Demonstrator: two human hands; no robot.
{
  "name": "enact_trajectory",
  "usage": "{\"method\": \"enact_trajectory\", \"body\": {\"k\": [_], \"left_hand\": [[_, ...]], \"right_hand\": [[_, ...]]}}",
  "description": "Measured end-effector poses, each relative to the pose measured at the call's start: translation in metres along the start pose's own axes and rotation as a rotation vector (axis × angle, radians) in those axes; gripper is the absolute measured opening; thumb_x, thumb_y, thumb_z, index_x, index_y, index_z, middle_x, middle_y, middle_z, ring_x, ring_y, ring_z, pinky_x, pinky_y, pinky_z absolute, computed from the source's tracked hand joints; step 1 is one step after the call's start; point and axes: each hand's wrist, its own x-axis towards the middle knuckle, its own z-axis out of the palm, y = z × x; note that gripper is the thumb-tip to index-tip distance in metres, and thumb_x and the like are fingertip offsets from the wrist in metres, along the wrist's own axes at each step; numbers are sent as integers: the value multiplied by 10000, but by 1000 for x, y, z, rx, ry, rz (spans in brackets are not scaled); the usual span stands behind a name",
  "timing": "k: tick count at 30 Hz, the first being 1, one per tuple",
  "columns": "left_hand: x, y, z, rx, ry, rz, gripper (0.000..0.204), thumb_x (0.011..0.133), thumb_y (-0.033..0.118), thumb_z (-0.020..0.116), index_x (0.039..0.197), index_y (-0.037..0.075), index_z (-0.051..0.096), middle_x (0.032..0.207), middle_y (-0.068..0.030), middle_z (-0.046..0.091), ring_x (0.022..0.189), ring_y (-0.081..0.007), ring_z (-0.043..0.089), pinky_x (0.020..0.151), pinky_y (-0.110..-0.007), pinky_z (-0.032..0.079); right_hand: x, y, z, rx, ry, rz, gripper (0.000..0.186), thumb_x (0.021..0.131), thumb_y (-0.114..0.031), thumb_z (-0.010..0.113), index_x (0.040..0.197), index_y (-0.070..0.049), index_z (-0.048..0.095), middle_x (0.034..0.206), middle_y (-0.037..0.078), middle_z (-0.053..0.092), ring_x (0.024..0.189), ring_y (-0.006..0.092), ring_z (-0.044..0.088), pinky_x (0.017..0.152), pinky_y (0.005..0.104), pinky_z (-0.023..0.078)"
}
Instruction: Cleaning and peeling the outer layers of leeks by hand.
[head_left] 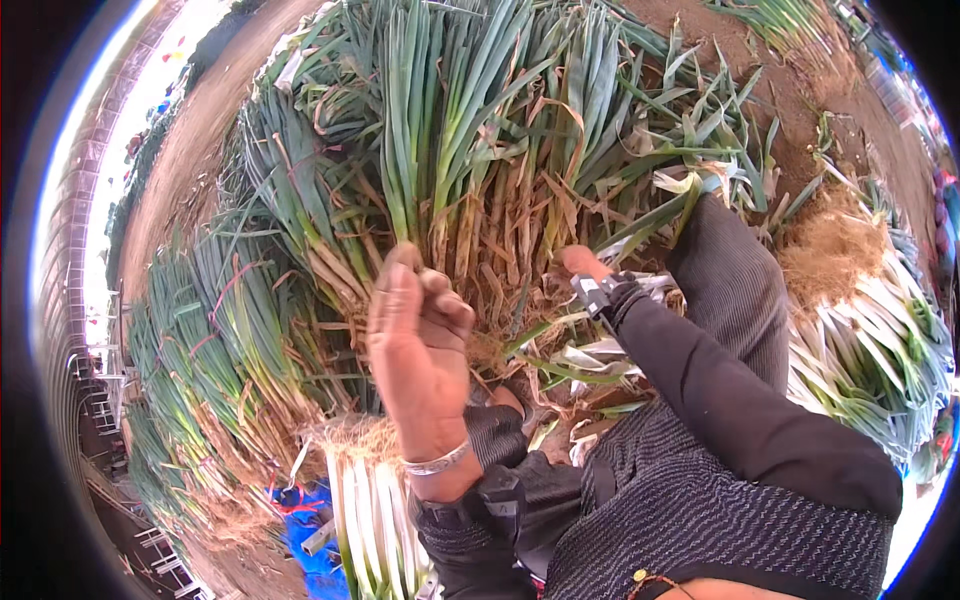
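At the middle, my left hand has its fingers curled, with thumb and index close together at the base of some green leek leaves; what, if anything, they pinch is hidden. My right hand is right of it, among dry, brownish leek stalks and leaves. Its fingers are mostly hidden, so I cannot tell its grip. Loose pale leaves and dry scraps lie below both hands, around my legs.
Untrimmed leek bundles tied with red string stand at left. Pale leeks with roots lie at lower left beside blue plastic. More white-stemmed leeks lie at right on brown dirt ground. A railing-like structure borders the far left.
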Motion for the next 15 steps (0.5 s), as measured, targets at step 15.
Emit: {"method": "enact_trajectory", "body": {"k": [15], "left_hand": [[-8, -37, 53, 96, -137, -282, 229, 958, 141, 578, 1157, 28, 596, 862, -36, 600, 729, -111, 568, 648, -246, 510]], "right_hand": [[61, 113, -30, 382, 461, 326, 372, 880, -112, 564, 1246, -44, 586, 1138, 203, 619, 1041, 326, 600, 853, 357, 487]]}}
